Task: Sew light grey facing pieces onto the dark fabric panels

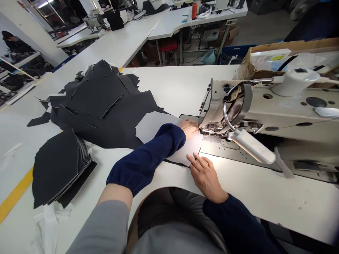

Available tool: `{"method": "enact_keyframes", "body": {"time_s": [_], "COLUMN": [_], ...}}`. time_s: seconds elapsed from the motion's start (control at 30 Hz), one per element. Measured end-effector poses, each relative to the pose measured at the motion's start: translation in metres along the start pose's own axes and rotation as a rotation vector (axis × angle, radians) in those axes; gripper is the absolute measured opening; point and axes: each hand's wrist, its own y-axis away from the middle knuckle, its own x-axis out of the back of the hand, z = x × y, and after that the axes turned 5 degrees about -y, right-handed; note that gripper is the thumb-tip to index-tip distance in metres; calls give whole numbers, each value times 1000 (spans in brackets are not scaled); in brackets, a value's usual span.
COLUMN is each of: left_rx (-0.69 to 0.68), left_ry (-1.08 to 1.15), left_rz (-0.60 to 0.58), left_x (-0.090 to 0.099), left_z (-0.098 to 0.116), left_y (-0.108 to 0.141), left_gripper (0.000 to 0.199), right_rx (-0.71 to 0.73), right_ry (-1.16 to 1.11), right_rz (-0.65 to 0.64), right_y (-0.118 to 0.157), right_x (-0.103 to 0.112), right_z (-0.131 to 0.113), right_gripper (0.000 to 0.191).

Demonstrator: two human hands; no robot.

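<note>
A light grey fabric panel with a dark edge lies flat at the sewing machine, its right edge beside the presser foot area. My left hand rests on the panel close to the needle, fingers stretched out and pressing down; the navy sleeve cover hides part of the panel. Lower down, my right hand lies with fingers spread, its fingertips touching the panel's near right edge. A lit white lamp shines over the metal needle plate.
A large heap of black fabric pieces covers the table's left side. Nearer me is a stack of curved black pieces. A white thread cone tops the machine, with a cardboard box behind it. Another person sits far left.
</note>
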Motion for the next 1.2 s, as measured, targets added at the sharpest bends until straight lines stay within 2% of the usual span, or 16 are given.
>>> {"method": "enact_keyframes", "body": {"time_s": [0.07, 0.13, 0.27, 0.33, 0.4, 0.57, 0.7, 0.8, 0.9, 1.03, 1.2], "left_rx": [18, -53, -368, -408, -399, -415, -457, -428, -332, -230, -257], "left_ry": [-1, 36, 130, 111, 84, 13, -64, -79, -51, 1, -23], "left_rz": [63, 102, -27, -76, -94, -139, -193, -218, -169, -60, -13], "left_x": [3, 7, 13, 12, 10, 11, 20, 22, 17, 5, 1], "left_z": [4, 10, 16, 17, 18, 24, 31, 39, 45, 43, 33], "left_y": [9, 29, 87, 109, 122, 121, 116, 114, 113, 109, 102], "left_gripper": [22, 29, 56, 56, 50, 51, 58, 65, 64, 51, 40], "right_rx": [-21, -54, -169, -212, -227, -168, -129, -126, -135, -103, -103], "right_ry": [-15, -34, -68, -75, -72, 7, 56, 78, 106, 101, 83], "right_rz": [-3, 1, 24, 12, 7, 36, 41, 42, 35, 18, 43], "right_y": [0, 0, 2, 3, 3, 8, 13, 11, 5, 0, 1], "right_x": [1, 4, 10, 12, 12, 5, 2, 3, 3, -3, -9], "right_z": [0, -3, -20, -30, -38, -39, -33, -30, -33, -40, -35], "right_gripper": [21, 20, 19, 17, 17, 29, 31, 30, 28, 31, 38]}}
